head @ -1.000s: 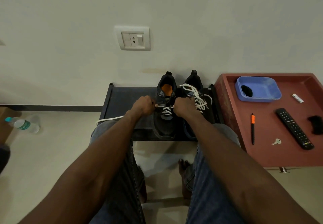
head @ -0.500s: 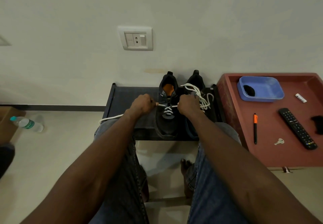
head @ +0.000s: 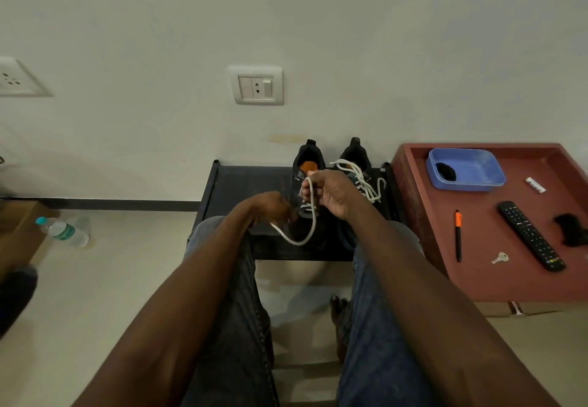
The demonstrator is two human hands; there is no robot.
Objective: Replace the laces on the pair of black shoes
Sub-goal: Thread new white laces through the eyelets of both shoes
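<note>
two black shoes sit side by side on a low black rack (head: 241,184) pushed against the wall, heels toward the wall. left shoe (head: 307,165) shows an orange insole, lace only partly threaded. right shoe (head: 356,158) is fully laced in white, loose ends flopped toward the rack's right edge.

right hand (head: 331,193) is raised over the left shoe, fingers curled around the white lace (head: 310,219). lace drops from that grip, loops low in front of the shoe and runs left to the left hand (head: 270,209). left hand is motion-blurred with fingers curled; looks to be on the lace end but can't tell if it is actually gripping.

surroundings:
- plain off-white wall, switch/socket plate (head: 255,85) above the rack, second socket plate (head: 16,77) at far left
- dark skirting strip along the wall base, pale tiled floor
- red table (head: 477,279) just right of the rack, raised rim. on it: blue plastic tub (head: 467,171) with something dark inside, orange-capped pen (head: 458,235), black remote (head: 531,235), small key (head: 500,258), small white item (head: 535,184), black object (head: 572,228) at the right edge
- plastic water bottle (head: 62,231) lying on the floor at left, beside a brown box edge (head: 16,231)

person seated, jeans, bare foot visible on the floor between the knees.
</note>
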